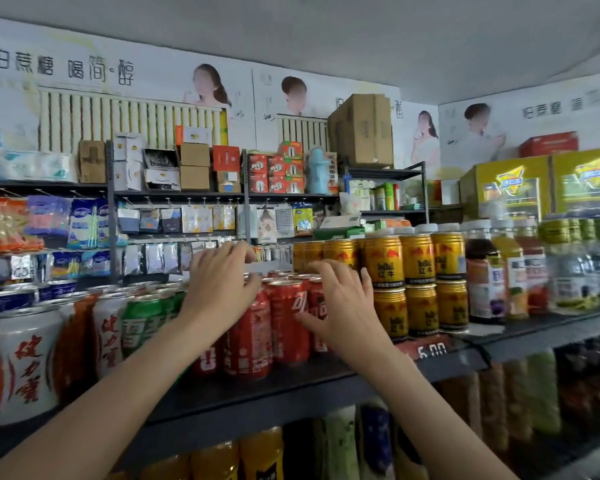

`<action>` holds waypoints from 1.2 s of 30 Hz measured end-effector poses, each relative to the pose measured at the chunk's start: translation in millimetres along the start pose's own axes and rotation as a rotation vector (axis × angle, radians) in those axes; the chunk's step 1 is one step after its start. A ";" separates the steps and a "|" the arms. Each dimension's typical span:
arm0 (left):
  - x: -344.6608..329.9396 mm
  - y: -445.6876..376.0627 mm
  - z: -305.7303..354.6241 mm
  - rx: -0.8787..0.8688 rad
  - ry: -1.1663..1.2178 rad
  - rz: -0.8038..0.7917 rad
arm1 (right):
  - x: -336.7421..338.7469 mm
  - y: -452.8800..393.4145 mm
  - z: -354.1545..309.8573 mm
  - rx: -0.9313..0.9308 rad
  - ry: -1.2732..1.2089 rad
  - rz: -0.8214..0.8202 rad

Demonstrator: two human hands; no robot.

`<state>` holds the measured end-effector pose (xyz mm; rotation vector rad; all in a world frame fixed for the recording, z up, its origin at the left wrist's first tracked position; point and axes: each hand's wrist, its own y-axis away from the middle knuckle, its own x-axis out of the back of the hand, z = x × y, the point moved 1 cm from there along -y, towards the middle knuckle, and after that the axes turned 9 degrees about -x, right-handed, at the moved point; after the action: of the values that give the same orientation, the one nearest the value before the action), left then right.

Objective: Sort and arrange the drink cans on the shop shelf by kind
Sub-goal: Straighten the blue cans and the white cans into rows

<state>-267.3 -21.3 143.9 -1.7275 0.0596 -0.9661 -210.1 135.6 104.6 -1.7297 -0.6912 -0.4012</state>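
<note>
Red cola cans [284,323] stand in rows in the middle of the dark shelf [291,386]. My left hand [222,282] reaches over the tops of the red cans with fingers spread and holds nothing. My right hand [340,299] hovers with spread fingers at the right side of the red cans, beside the gold energy-drink cans [416,282], which are stacked two high. Green cans [142,320] and white-and-orange cans [25,362] stand to the left, with blue cans [7,299] behind them.
Juice and tea bottles [513,271] fill the shelf's right end under yellow cartons [510,185]. A red price tag [430,349] hangs on the shelf edge. Bottles [257,459] stand on the shelf below. Hanging packets and boxes cover the racks behind.
</note>
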 end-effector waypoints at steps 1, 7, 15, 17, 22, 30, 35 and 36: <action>-4.7 -3.5 14.0 -0.021 0.028 0.011 | 7.4 0.5 18.0 -0.023 0.030 0.029; -45.0 -22.0 99.9 -0.090 0.033 -0.026 | 25.1 12.3 120.9 -0.067 0.089 0.028; -99.6 -37.5 159.2 0.124 -0.216 -0.379 | 42.1 -18.8 250.2 -0.285 0.030 -0.010; -108.1 -37.5 167.7 0.162 -0.262 -0.378 | 33.3 -20.9 262.5 -0.326 -0.018 -0.085; -119.8 -44.2 180.1 0.220 -0.315 -0.314 | 21.7 -26.2 277.1 -0.389 -0.184 -0.151; -125.3 -31.6 176.6 0.139 -0.302 -0.107 | 29.0 -22.3 264.5 -0.388 -0.040 -0.054; -95.5 -12.4 142.5 0.133 -0.227 0.186 | 44.3 -31.7 204.0 -0.065 -0.215 0.274; -87.3 -8.7 133.6 0.157 -0.231 0.187 | 43.2 -32.8 188.5 0.000 -0.246 0.271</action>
<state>-245.8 128.6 92.8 -1.6452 -0.0051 -0.6138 -214.6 331.7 104.3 -1.8605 -0.6182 -0.0006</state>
